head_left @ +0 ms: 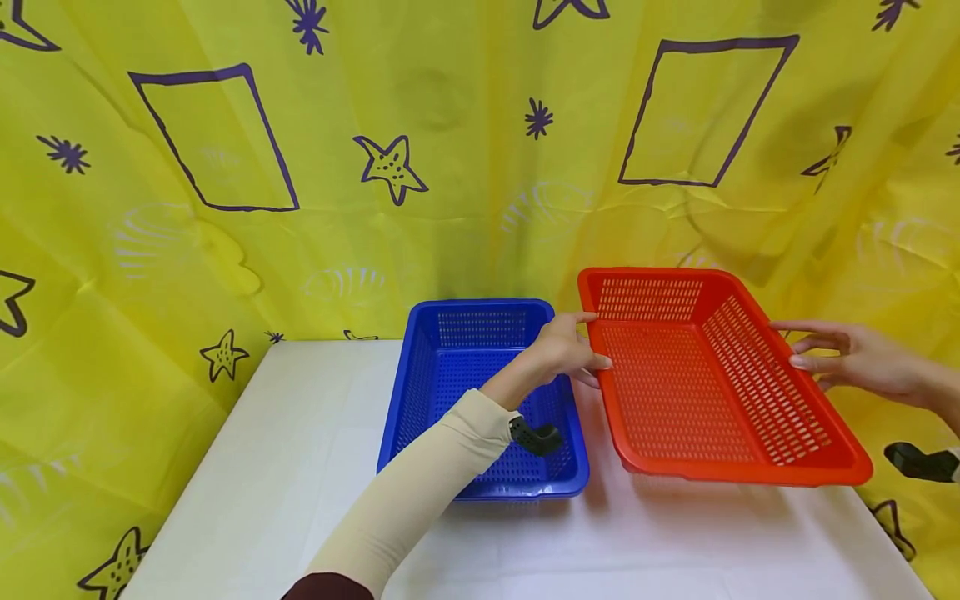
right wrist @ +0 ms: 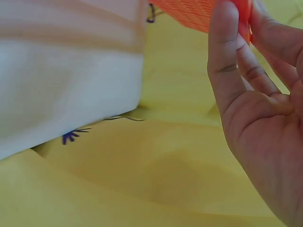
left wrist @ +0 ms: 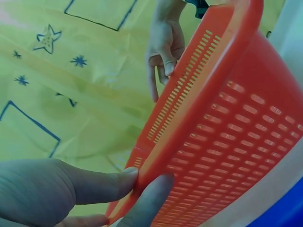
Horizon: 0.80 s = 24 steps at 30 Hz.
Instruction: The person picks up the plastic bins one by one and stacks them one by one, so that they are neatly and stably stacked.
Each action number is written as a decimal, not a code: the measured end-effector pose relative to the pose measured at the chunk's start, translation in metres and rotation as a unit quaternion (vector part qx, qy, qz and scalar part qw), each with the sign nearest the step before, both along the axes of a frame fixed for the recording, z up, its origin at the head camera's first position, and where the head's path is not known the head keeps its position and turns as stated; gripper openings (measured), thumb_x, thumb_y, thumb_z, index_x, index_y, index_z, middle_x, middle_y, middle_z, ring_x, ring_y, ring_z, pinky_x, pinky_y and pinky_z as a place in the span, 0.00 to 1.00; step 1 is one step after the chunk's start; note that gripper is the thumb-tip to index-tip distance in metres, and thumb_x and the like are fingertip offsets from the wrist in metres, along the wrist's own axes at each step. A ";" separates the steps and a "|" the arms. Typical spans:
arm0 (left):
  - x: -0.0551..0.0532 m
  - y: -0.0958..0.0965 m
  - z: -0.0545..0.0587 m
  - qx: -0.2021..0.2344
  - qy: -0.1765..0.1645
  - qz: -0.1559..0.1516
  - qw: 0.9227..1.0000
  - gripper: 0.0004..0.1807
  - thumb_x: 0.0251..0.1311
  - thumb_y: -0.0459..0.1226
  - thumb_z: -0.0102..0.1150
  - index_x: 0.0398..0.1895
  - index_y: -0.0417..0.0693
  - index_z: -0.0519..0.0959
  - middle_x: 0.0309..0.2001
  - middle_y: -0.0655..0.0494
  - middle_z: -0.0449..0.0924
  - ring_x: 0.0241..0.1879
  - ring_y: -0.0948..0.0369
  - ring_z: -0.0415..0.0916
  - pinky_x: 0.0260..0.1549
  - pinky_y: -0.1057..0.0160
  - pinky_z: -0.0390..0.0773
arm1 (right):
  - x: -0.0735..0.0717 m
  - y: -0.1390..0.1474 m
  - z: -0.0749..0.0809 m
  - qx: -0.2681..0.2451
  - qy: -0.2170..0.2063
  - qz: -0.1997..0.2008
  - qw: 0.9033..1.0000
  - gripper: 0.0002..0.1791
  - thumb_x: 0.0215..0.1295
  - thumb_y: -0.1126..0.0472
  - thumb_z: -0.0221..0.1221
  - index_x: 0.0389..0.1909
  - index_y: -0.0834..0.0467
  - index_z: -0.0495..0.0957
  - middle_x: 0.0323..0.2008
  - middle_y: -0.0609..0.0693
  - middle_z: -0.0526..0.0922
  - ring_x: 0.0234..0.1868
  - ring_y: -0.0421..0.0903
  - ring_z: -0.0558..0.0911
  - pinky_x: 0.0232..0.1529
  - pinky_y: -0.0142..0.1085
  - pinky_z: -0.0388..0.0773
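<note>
A red perforated plastic basket [head_left: 675, 383] is held tilted above the right part of the white table, its inside facing the head camera. My left hand [head_left: 566, 346] pinches its left rim, thumb on one side and fingers on the other, as the left wrist view also shows at the basket's wall [left wrist: 236, 123]. On the opposite rim, my right hand [head_left: 862, 358] grips between thumb and fingers. Beneath my left forearm, a blue perforated basket [head_left: 480, 333] sits on the table, partly hidden by the arm. No contents show in the red basket.
The white-covered table [head_left: 247, 492] runs back to a yellow curtain [head_left: 450, 233] printed with purple stars and frames, which also hangs at both sides. In the right wrist view the table's corner [right wrist: 94, 94] shows below the red basket.
</note>
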State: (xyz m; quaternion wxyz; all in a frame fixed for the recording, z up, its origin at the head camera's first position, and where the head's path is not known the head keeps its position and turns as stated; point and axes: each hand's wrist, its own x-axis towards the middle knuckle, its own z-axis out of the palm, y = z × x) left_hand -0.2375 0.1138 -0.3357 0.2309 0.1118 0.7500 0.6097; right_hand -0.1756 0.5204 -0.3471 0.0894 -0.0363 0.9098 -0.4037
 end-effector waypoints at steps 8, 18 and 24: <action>0.001 -0.010 0.018 0.039 -0.006 -0.017 0.999 0.47 0.55 0.18 0.69 0.79 0.46 0.63 0.35 0.40 0.80 0.30 0.46 0.87 0.23 0.55 0.87 | 0.002 -0.003 0.016 0.037 0.012 -0.014 0.999 0.29 0.79 0.60 0.55 0.77 0.49 0.61 0.43 0.36 0.80 0.39 0.44 0.86 0.36 0.39 0.87; 0.003 -0.018 0.026 0.054 -0.015 -0.027 0.998 0.48 0.55 0.18 0.69 0.79 0.46 0.63 0.37 0.45 0.72 0.27 0.46 0.87 0.30 0.50 0.88 | 0.003 -0.006 0.023 0.030 -0.010 -0.021 0.999 0.31 0.79 0.59 0.55 0.78 0.48 0.59 0.44 0.34 0.80 0.41 0.44 0.85 0.39 0.38 0.87; 0.004 -0.028 0.032 0.065 -0.017 -0.025 0.997 0.48 0.55 0.18 0.69 0.79 0.48 0.63 0.42 0.43 0.70 0.27 0.46 0.87 0.36 0.45 0.88 | 0.003 -0.014 0.030 0.030 -0.003 -0.016 0.999 0.30 0.79 0.59 0.54 0.78 0.49 0.59 0.43 0.35 0.80 0.40 0.45 0.86 0.39 0.38 0.87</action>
